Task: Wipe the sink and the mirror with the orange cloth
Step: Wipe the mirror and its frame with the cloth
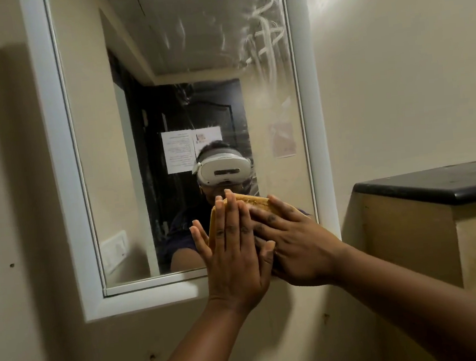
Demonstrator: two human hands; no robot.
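Dim, warm indoor lighting. Bright glare and streaks occupy the mirror (pixel 183 104) upper right. Soft shadow falls left of the mirror frame. Wide-angle distortion bends the edges.

Left hand (pixel 234 256) flat, fingers straight — right hand (pixel 290 242) overlapping beside it, fingers extended.

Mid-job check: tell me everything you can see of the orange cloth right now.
The orange cloth looks folded into a flat pad of yellow-orange fabric, with layered edges showing along its top. It lies flat against the lower glass of the white-framed mirror. Both hands cover most of it: the left hand presses it with straight fingers, and the right hand lies flat over its right part. Only its top and left edges show.
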